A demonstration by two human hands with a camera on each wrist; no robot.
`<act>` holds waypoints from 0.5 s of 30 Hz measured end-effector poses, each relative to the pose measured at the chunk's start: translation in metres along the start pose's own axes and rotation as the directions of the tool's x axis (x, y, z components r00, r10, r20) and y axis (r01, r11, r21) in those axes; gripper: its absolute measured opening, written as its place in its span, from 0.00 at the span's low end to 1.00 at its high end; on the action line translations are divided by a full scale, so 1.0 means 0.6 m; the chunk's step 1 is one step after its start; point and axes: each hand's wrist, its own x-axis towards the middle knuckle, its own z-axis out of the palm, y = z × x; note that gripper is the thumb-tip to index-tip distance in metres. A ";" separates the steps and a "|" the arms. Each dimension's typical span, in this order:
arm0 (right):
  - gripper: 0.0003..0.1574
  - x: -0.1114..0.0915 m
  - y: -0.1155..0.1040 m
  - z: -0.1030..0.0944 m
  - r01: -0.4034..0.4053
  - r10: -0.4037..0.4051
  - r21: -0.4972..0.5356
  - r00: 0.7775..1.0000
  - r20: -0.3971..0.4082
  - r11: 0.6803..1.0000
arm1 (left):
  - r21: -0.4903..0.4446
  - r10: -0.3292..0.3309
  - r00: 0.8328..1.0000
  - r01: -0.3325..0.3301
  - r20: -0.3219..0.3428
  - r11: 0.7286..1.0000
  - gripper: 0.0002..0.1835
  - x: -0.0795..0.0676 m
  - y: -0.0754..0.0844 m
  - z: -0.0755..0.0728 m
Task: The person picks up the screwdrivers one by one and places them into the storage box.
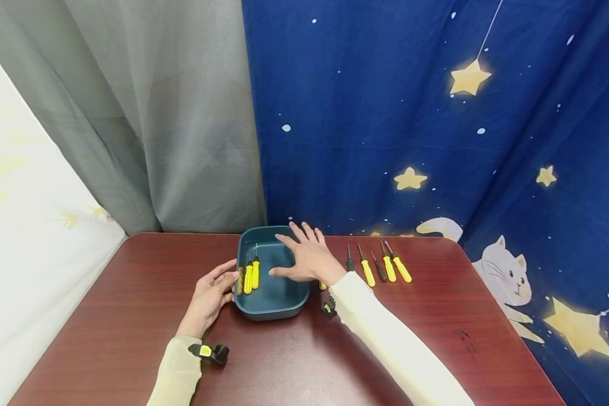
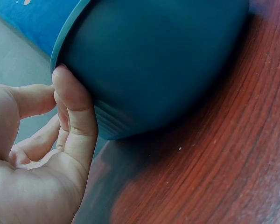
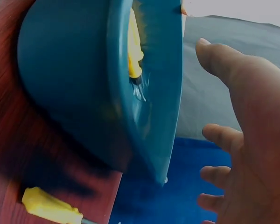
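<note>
Teal bin (image 1: 279, 293) with yellow-handled screwdrivers (image 1: 255, 273) inside, left hand (image 1: 209, 296) against its wall.

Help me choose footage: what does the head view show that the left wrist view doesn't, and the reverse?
Only the head view: the right hand, plus screwdrivers in the bin and on the table.
Only the left wrist view: faint ridges on the bin's outer wall.
Both: the left hand touching the bin, the table, and parts of the grey curtain and blue curtain.
</note>
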 end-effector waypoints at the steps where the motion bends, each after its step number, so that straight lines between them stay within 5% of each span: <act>1: 0.59 -0.002 0.003 0.000 -0.012 0.012 0.006 1.000 -0.007 1.000 | -0.001 0.001 1.000 -0.001 -0.003 1.000 0.29 0.000 0.000 0.000; 15: 0.61 -0.021 0.037 0.001 -0.121 0.132 0.089 0.983 -0.125 0.989 | 0.010 -0.007 1.000 0.007 -0.014 1.000 0.26 0.000 -0.001 0.001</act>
